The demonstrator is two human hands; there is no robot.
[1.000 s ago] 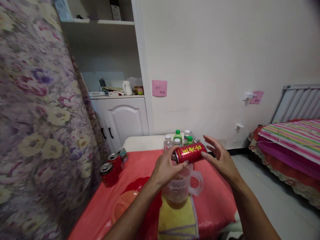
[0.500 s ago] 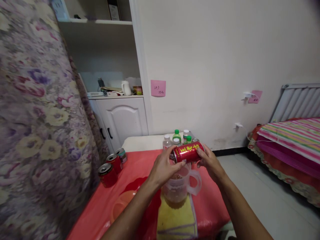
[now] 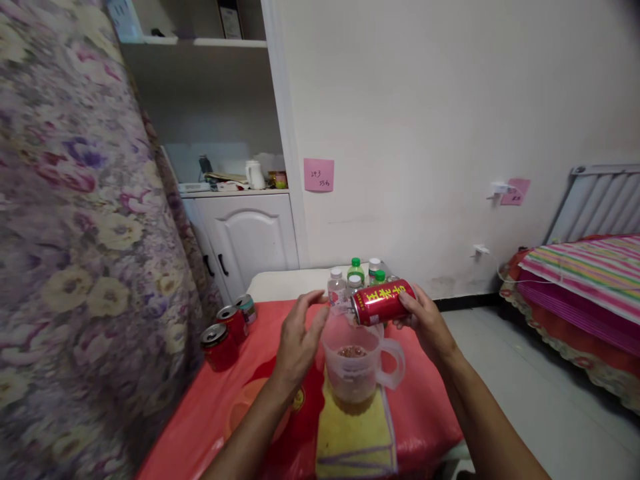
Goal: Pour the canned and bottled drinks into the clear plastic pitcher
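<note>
My right hand (image 3: 425, 320) grips the base end of a red drink can (image 3: 383, 302) with yellow lettering. The can lies nearly level, its top end to the left, over the mouth of a clear plastic measuring jug (image 3: 353, 370) with a handle on its right. Brownish liquid with some bubbles sits in the jug. To the left of the jug, my left hand (image 3: 300, 340) is off the can, its fingers apart and holding nothing. Beneath the jug lies a yellow cloth (image 3: 355, 440).
Three cans stand at the table's left edge, the nearest a red can (image 3: 219, 347). Several plastic bottles (image 3: 337, 288) are grouped behind the jug. An orange bowl (image 3: 245, 403) sits partly behind my left forearm, by a red scalloped tray (image 3: 313, 407). A floral curtain (image 3: 75, 233) hangs at left.
My left hand has let go of the can and moved left, its fingers opening. The can, still in my right hand, has shifted slightly right, and more of the jug shows.
</note>
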